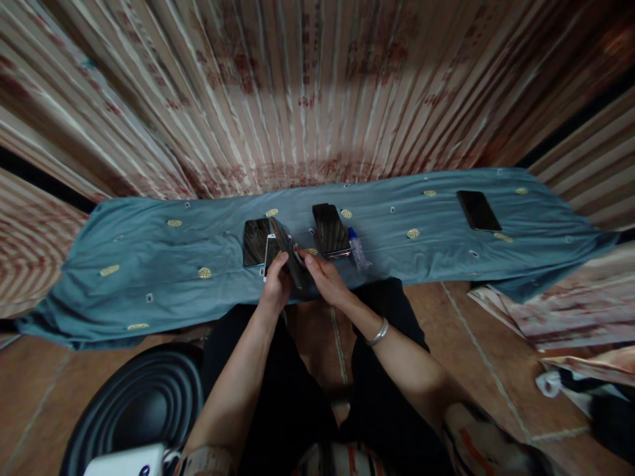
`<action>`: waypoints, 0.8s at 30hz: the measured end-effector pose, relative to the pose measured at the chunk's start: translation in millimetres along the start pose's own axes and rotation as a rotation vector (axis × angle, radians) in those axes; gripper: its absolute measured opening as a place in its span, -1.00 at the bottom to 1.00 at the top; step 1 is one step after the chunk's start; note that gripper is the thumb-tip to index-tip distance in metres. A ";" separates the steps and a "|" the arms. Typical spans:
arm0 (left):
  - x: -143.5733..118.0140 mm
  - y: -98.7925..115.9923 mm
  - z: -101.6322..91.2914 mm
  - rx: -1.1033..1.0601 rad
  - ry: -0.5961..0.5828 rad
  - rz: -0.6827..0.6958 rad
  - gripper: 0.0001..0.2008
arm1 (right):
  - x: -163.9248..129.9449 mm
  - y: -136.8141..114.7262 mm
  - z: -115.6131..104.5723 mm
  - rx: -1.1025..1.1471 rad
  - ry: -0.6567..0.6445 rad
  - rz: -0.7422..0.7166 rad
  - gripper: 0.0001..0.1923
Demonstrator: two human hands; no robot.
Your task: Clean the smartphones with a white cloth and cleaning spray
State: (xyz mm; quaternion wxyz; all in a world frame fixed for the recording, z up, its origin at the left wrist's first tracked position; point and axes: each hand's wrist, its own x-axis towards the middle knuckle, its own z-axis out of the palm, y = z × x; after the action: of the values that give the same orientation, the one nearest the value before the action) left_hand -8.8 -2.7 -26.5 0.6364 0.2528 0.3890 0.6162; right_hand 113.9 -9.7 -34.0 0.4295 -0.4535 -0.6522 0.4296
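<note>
My left hand (278, 279) is closed around a dark phone (284, 241) that is tilted up on its edge. A phone with a white frame (268, 254) is beside it, partly behind my left thumb; whether that hand grips it too, I cannot tell. Against the right side of the dark phone, my right hand (322, 276) has its fingers pinched together. Something small and pale shows at those fingertips, too blurred to name. To the left lies a dark phone with a shiny screen (254, 239). A stack of dark phones (330, 231) rests to the right.
A clear bottle with a blue cap (358, 250) lies beside the stack. Farther right is another black phone (477, 210). Blue-green cloth (188, 248) covers the narrow table, with a patterned curtain (297, 99) behind. A round black ribbed object (149, 390) stands at lower left.
</note>
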 end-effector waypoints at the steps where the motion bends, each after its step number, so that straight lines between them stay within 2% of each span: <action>1: -0.4 -0.6 0.7 -0.003 -0.006 -0.005 -0.73 | 0.6 0.9 -0.2 0.010 0.009 0.007 -0.33; 5: -0.2 0.0 1.6 -0.013 -0.001 -0.012 -0.73 | 0.5 1.8 0.2 0.014 0.016 -0.002 -0.34; 13: 5.4 10.3 -3.1 -0.071 0.010 0.055 -0.67 | -5.4 -5.6 -2.1 -0.061 -0.056 -0.126 -0.41; 20: 7.8 15.3 -6.7 -0.140 0.090 0.002 -0.63 | -8.4 -3.4 -8.2 -0.050 -0.038 -0.144 -0.43; 24: 8.6 14.9 -4.4 -0.148 0.077 0.012 -0.64 | -12.5 -7.0 -11.0 -0.090 -0.026 -0.171 -0.45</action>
State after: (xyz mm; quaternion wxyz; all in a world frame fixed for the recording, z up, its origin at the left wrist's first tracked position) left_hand -21.6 6.7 -18.7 0.6343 0.1834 0.3651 0.6562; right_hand 125.5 -21.4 -26.6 0.4352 -0.4092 -0.7129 0.3673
